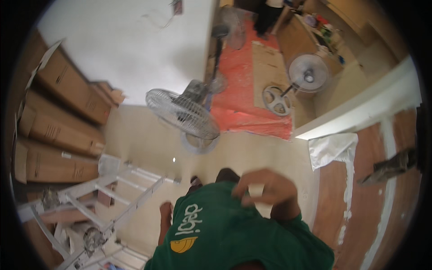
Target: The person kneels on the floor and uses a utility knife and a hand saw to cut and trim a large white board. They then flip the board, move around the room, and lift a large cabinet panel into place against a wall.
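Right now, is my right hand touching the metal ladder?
No, your right hand is raised in front of your green shirt, apart from the metal ladder at left.

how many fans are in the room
3 in view: a fan just above the picture's centre, a second fan at upper right, and a third fan at top centre. Others may be hidden.

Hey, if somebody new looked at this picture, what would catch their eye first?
Probably the grey pedestal fan with a round wire cage near the centre, and the bright red-orange floor sheet beyond it. The wearer's green printed shirt fills the bottom centre, with the blurred, bare right hand at its upper right. At lower left, a silvery metal ladder slants below long brown cardboard boxes.
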The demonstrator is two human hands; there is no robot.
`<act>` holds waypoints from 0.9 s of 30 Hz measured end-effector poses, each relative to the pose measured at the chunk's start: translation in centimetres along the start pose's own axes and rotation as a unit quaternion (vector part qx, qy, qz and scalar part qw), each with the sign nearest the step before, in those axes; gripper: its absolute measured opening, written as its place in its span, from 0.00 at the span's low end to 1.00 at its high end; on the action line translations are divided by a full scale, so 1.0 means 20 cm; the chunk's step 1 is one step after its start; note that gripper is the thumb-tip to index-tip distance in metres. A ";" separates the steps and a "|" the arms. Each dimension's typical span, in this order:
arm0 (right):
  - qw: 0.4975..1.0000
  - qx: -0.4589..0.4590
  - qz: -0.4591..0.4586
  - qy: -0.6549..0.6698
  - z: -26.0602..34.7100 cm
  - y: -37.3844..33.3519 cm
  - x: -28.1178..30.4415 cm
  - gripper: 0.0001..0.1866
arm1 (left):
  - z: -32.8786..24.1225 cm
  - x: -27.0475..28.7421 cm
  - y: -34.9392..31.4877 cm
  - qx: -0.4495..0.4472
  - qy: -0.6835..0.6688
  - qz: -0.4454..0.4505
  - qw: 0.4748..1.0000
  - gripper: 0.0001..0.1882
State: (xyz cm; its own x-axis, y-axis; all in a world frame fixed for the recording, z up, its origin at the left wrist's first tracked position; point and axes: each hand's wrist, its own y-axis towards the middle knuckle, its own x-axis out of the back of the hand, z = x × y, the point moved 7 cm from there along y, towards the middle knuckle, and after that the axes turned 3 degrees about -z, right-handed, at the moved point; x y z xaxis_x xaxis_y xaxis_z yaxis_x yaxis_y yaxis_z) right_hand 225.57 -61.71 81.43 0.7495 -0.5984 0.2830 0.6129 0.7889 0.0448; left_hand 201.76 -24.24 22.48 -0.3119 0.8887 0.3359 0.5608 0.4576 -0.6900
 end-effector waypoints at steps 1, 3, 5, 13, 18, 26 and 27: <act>0.997 -0.007 -0.080 -0.008 -0.08 0.10 0.14 0.09 | -0.13 -0.01 0.01 -0.001 -0.050 -0.033 0.998 0.18; 0.975 -0.052 -0.214 -0.038 -0.31 0.26 0.41 0.09 | -0.60 -0.04 -0.11 0.005 -0.111 -0.063 0.992 0.20; 0.959 -0.085 -0.266 -0.049 -0.50 0.48 0.62 0.11 | -0.77 0.01 -0.15 -0.016 -0.140 -0.117 0.983 0.20; 0.971 -0.192 -0.134 0.056 -1.42 1.57 0.67 0.16 | -0.22 -0.35 -0.89 0.184 -0.310 -0.330 0.872 0.19; 0.952 -0.023 0.041 -0.304 -1.81 1.88 0.41 0.24 | 0.03 -1.24 -1.52 0.292 -0.444 -0.358 0.767 0.13; 0.856 -0.012 0.137 -0.499 -1.79 1.81 0.38 0.21 | 0.10 -2.67 -1.97 0.352 -0.399 -0.377 0.758 0.23; 0.886 -0.055 0.129 -0.442 -1.69 1.76 0.37 0.21 | 0.08 -2.78 -1.93 0.350 -0.433 -0.380 0.739 0.24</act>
State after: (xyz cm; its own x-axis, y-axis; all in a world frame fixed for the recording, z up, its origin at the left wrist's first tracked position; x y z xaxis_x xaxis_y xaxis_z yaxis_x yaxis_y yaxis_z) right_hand 261.18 -43.21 52.74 0.4098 -0.0190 0.9120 0.5074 0.8356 -0.2106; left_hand 196.23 -91.46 29.42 -0.8761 -0.1064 0.4702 -0.4683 0.4195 -0.7777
